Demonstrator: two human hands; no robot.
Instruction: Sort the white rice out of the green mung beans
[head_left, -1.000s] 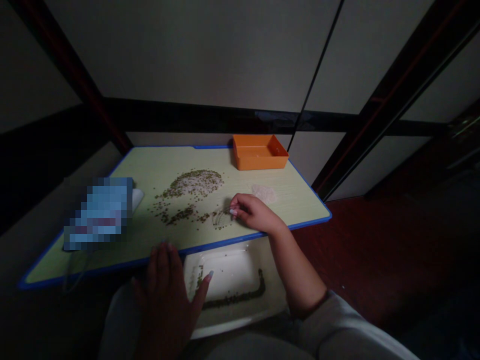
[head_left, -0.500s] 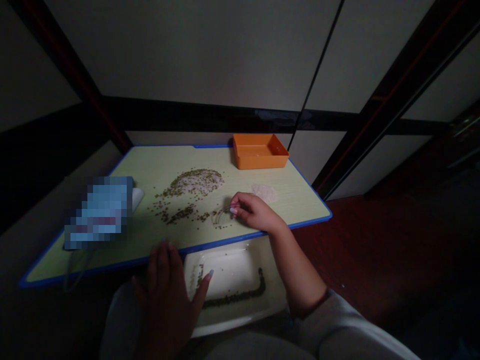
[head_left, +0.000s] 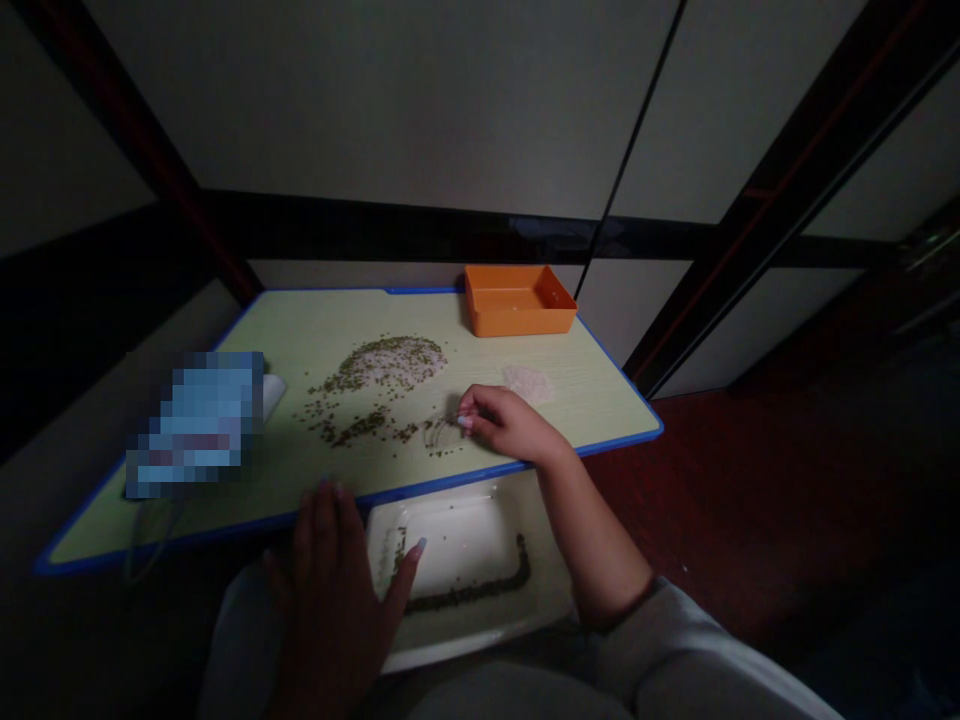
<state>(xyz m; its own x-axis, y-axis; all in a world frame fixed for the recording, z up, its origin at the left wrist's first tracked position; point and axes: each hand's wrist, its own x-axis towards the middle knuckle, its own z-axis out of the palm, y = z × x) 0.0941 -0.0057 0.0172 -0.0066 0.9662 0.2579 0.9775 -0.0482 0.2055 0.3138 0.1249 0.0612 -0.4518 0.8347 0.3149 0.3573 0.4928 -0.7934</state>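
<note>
My right hand (head_left: 504, 420) is closed over the yellow table (head_left: 300, 330) near its front edge, thumb and fingers pinching a clear, curved plastic piece (head_left: 442, 432). Its exact kind is hard to make out. Small green beans (head_left: 364, 428) lie scattered just left of that piece. Behind them spreads a heap of green beans mixed with white grains (head_left: 394, 362). A small pile of white grains (head_left: 528, 382) sits beyond my right hand. My left hand (head_left: 337, 580) is open at the table's edge, its thumb stretched over a white tray (head_left: 472, 540) holding a line of green beans.
An orange open box (head_left: 523, 315) stands at the table's back right corner. A blurred blue packet (head_left: 199, 425) lies at the left, with a white object (head_left: 273, 394) beside it. Pale cabinet panels (head_left: 420, 110) rise behind the table; dark red floor (head_left: 720, 490) shows at the right.
My right hand stays in nearly the same spot, with the clear piece shifting only slightly in its fingers. The left hand, tray and piles look unchanged.
</note>
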